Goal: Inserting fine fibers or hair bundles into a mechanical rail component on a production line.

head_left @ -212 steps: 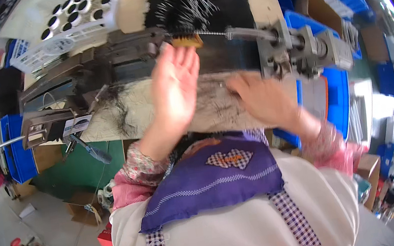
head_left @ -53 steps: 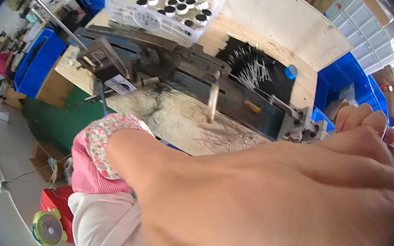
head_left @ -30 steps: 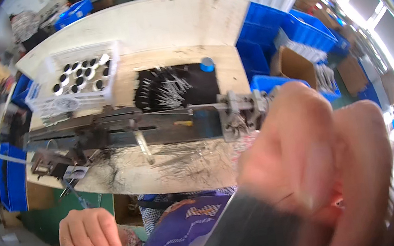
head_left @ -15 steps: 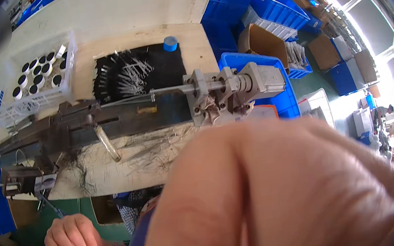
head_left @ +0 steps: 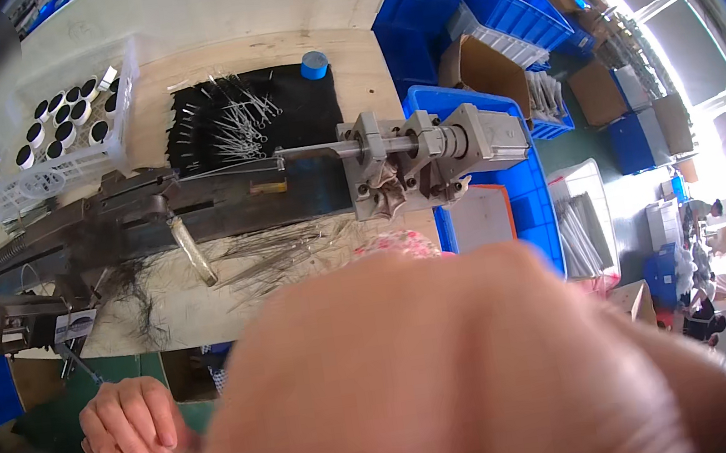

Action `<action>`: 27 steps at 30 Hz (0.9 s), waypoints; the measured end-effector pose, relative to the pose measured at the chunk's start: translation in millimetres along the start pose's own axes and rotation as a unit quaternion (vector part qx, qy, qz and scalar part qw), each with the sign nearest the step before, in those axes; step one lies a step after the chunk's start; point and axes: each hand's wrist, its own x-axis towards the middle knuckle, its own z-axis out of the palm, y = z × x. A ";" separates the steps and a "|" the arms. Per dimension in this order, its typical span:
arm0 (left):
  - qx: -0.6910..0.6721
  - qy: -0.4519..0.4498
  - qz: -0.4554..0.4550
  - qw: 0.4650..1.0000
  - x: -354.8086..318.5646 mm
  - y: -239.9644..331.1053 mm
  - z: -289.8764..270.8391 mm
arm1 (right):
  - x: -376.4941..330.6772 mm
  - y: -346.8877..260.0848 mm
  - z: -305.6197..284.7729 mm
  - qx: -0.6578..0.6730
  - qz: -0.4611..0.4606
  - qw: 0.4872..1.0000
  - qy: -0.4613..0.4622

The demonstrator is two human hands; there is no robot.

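Left hand (head_left: 131, 428) off near edge of worktop (head_left: 362, 80), fingers loosely bent. Right hand (head_left: 438, 381) blurred, close to lens. Can't tell either's grip. Metal machine (head_left: 233, 211) lies along worktop.

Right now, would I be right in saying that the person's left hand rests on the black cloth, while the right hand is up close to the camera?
Not quite: the head view shows the left hand at the lower left, off the bench, not on the black cloth. The right hand is indeed up close to the camera.
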 end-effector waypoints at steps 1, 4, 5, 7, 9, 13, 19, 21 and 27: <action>-0.008 -0.007 -0.004 1.000 2.4 -0.5 -16.5 | 0.8 1.1 0.6 0.004 -0.009 1.000 -0.009; -0.041 -0.153 -0.025 0.987 -3.9 2.6 -57.4 | 2.6 5.7 -5.8 0.008 -0.034 0.999 -0.038; -0.060 -0.083 -0.041 0.994 -4.8 -2.9 -54.7 | 6.5 6.1 -11.1 0.005 -0.047 0.998 -0.050; -0.044 -0.005 -0.027 0.999 -25.0 8.5 -21.4 | 10.9 -21.9 5.2 0.079 0.083 0.985 -0.131; 0.023 0.018 -0.059 0.998 -17.4 7.0 -9.3 | 5.1 -31.1 -6.3 0.103 0.202 0.953 -0.201; 0.168 0.199 -0.120 0.958 -36.3 -10.7 -53.9 | -15.6 -31.0 -52.1 -0.005 0.384 0.863 -0.329; 0.294 0.372 -0.214 0.854 -54.7 -14.9 -59.9 | -70.3 -79.1 -164.2 -0.355 0.536 0.707 -0.294; 0.326 0.434 -0.226 0.809 -69.5 -11.8 -77.7 | -94.3 -76.3 -192.3 -0.494 0.525 0.637 -0.274; 0.470 0.478 -0.162 0.724 -58.2 4.9 -134.4 | -76.3 -29.1 -244.0 -0.803 0.220 0.512 -0.212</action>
